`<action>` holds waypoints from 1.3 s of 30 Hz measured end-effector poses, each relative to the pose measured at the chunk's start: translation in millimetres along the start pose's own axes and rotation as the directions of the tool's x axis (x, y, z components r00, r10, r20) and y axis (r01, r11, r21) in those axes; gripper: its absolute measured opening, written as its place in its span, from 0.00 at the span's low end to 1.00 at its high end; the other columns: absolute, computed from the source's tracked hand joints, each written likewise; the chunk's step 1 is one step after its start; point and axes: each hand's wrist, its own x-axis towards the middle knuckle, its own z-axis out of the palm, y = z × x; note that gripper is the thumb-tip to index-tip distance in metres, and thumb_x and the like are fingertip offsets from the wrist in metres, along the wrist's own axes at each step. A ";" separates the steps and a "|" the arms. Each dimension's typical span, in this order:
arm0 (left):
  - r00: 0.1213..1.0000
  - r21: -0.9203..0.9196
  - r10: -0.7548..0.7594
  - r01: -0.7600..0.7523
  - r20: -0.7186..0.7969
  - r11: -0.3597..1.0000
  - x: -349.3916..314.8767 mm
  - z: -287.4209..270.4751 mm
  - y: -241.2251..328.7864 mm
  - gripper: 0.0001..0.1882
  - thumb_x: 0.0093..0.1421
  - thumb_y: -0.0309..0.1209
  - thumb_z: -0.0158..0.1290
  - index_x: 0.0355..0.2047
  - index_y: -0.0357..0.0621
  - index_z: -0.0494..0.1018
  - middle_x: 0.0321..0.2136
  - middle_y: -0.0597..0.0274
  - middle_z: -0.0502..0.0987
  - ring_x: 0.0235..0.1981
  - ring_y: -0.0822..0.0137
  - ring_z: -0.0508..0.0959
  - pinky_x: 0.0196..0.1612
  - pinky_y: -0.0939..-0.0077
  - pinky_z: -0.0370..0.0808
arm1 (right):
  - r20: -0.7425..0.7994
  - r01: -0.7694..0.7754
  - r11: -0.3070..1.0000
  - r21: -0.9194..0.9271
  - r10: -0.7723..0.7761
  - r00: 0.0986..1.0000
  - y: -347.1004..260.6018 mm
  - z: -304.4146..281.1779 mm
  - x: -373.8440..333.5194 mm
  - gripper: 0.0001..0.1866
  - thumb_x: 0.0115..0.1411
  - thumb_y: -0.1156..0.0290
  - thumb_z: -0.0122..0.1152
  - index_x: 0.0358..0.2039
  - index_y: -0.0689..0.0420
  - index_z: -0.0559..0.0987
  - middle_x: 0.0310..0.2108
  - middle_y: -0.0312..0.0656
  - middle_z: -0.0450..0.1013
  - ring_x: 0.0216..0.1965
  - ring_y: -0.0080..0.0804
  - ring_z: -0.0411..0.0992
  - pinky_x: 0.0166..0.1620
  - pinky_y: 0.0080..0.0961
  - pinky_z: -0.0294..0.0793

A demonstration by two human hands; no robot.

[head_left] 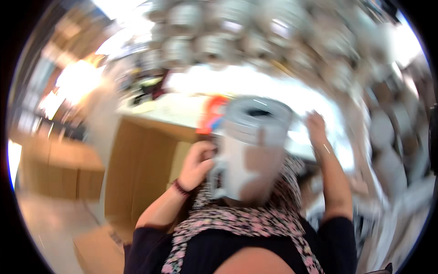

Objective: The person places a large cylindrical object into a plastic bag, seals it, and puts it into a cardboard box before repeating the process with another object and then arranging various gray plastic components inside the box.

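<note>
One pale grey cylindrical vessel (258, 146) is showing before my floral apron (246, 219), its round rim overlapping the white table (171, 105). My left hand (198, 162) is sitting at its left side, fingers curling; blur is hiding whether they're pinching it. A narrow bright gap is separating its right edge from my right hand (316, 128), whose finger spread I can't tell. An open cardboard carton (137, 169) is gaping leftward.

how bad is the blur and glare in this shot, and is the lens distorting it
Head view: blur across most of it, with the mug soft-edged and the right hand smeared, though the apron pattern stays readable; head view: glare burns part of the table white; head view: fisheye distortion, with a curved black border.
</note>
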 end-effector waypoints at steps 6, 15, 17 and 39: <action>0.755 0.198 0.636 -0.656 0.159 0.729 90.6 -3.5 138.1 0.10 0.53 0.36 0.60 0.26 0.43 0.75 0.26 0.61 0.77 0.32 0.59 0.75 0.41 0.66 0.70 | 0.200 -0.248 -0.133 0.960 -0.294 0.935 -199.0 -121.4 -1.3 0.21 0.67 0.62 0.43 0.54 0.61 0.67 0.51 0.50 0.70 0.49 0.40 0.70 0.54 0.39 0.68; 0.858 0.261 0.509 -0.476 -0.075 0.840 151.2 44.5 157.0 0.13 0.51 0.35 0.58 0.31 0.40 0.72 0.36 0.54 0.75 0.42 0.56 0.75 0.46 0.63 0.72 | 0.030 -0.128 0.299 0.946 0.311 0.950 -302.3 -127.6 30.3 0.25 0.64 0.64 0.50 0.58 0.60 0.63 0.55 0.45 0.64 0.55 0.38 0.64 0.57 0.36 0.61; 0.931 -0.195 0.281 -0.327 -0.233 0.925 173.2 3.5 122.5 0.11 0.55 0.32 0.55 0.35 0.42 0.69 0.32 0.57 0.75 0.37 0.60 0.77 0.41 0.65 0.76 | 0.086 -0.200 0.381 0.903 0.296 0.951 -325.1 -137.6 20.7 0.23 0.62 0.64 0.52 0.55 0.60 0.66 0.48 0.41 0.69 0.49 0.35 0.68 0.51 0.33 0.66; 0.798 0.598 -0.278 -0.126 0.535 0.791 -125.9 -24.7 -33.6 0.15 0.57 0.44 0.48 0.31 0.47 0.77 0.26 0.49 0.77 0.31 0.46 0.77 0.35 0.54 0.73 | 0.527 0.811 0.579 0.082 -0.716 0.458 -402.5 -53.5 -62.4 0.16 0.40 0.71 0.67 0.33 0.54 0.79 0.34 0.46 0.76 0.40 0.44 0.73 0.47 0.38 0.69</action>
